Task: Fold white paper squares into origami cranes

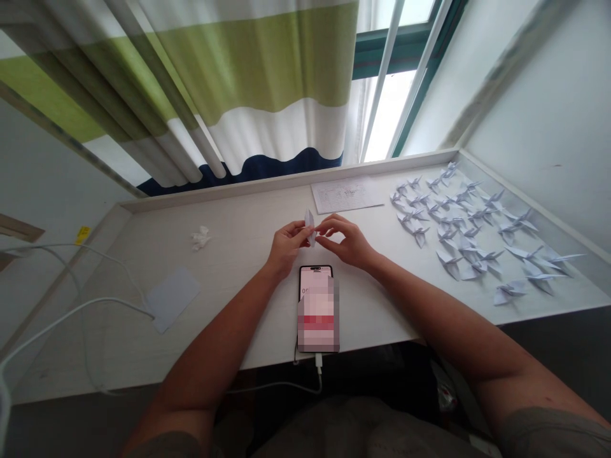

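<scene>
My left hand [287, 245] and my right hand [344, 240] meet above the middle of the white desk [238, 222]. Both pinch a small folded white paper piece [310, 228] that stands upright between the fingertips. The fingers of each hand are closed on it. A phone [317, 306] lies flat on the desk just below my hands, with a cable plugged into its near end.
Many folded white paper cranes [470, 232] are spread over the right side of the desk. A printed sheet [346, 194] lies at the back, a crumpled paper scrap [201, 237] and a blank square sheet [172, 296] at the left. White cables [86, 305] run along the left edge.
</scene>
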`<state>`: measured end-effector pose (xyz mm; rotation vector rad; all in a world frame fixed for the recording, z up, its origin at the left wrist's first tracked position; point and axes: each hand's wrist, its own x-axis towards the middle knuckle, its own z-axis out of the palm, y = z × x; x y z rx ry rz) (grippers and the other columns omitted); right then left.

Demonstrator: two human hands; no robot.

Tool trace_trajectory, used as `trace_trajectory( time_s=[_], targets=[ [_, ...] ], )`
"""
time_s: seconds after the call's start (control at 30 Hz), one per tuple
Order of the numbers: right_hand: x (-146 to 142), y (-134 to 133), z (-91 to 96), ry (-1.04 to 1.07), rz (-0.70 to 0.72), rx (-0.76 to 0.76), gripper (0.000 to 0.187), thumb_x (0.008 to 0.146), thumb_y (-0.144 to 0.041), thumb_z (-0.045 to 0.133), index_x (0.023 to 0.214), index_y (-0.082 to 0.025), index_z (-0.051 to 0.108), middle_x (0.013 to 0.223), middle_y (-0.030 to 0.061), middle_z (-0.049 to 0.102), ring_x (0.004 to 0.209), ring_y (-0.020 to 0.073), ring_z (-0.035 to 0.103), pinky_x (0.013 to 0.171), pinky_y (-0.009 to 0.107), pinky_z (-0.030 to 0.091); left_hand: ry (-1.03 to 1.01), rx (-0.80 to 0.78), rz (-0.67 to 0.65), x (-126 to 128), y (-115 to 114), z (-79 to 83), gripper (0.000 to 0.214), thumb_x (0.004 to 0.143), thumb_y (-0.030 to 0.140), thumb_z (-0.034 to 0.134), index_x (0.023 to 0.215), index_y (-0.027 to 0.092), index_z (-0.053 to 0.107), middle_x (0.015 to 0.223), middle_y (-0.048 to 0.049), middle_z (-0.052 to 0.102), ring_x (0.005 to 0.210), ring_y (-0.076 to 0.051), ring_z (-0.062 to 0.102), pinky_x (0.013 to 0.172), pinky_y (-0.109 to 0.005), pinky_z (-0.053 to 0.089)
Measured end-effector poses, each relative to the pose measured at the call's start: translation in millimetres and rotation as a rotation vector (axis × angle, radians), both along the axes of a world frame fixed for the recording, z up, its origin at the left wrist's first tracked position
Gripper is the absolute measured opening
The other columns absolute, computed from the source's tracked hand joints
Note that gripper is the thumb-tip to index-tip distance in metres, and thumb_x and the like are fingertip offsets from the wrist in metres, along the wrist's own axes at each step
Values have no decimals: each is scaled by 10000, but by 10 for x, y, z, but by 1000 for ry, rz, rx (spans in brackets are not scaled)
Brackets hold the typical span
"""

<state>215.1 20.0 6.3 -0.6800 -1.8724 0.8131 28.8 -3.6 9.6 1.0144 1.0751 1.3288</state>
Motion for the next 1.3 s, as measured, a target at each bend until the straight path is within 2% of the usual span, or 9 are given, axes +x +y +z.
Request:
trace_trajectory(
  time_s=[0.07,0.2,0.4,0.7,0.8,1.03,1.17,1.3],
  targets=[
    [16,1,8,-68,34,90,127,956,-304,717,1064,-269,775,1019,61,718,925,218,684,808,401,623,-30,-24,-4,-5,-5,14,352,685,416,943,899,185,785,861,-39,793,744,-154,705,736,-314,577],
    [52,20,-9,-133,58,173,206,975,-276,702,1169,-281,771,1098,75,709,1006,241,688,877,434,617,-71,-82,-34,-29,-29,66,290,685,370,931,795,165,758,784,-48,777,769,-203,764,810,-368,619],
    [77,35,-27,-169,40,246,212,977,-233,701,1173,-279,766,1079,73,703,1026,252,687,896,444,611,-119,-126,-51,-39,-58,113,283,660,348,949,773,174,758,794,-53,790,785,-210,777,807,-359,609],
    [68,24,-8,-187,21,251,214,969,-250,723,1175,-295,757,1122,75,713,1080,269,678,961,482,601,-155,-168,-45,-38,-60,113,259,695,355,929,746,193,734,844,-61,798,813,-207,751,787,-357,579],
    [72,6,3,-189,46,247,257,976,-255,725,1227,-304,747,1152,79,700,1101,272,677,972,491,602,-189,-168,-53,-56,-53,118,244,695,331,915,706,191,716,807,-59,785,774,-197,730,781,-360,578],
    [84,9,4,-231,83,246,325,1013,-295,714,1336,-329,723,1173,88,691,1108,283,664,968,498,611,-264,-198,-120,-87,-43,124,175,707,296,874,766,174,764,779,-57,769,744,-191,720,787,-362,588],
    [75,4,-3,-249,70,268,288,1003,-278,720,1286,-329,741,1164,83,689,1098,278,664,951,494,615,-254,-178,-121,-72,-53,107,179,724,302,872,746,176,746,764,-45,753,709,-177,700,784,-368,577],
    [51,-9,-20,-224,12,353,240,965,-169,691,1139,-310,779,1158,79,683,1097,274,640,937,491,604,-227,-201,-117,-39,-76,101,215,710,299,908,713,170,735,765,-48,741,729,-168,690,757,-343,558]
  ],
)
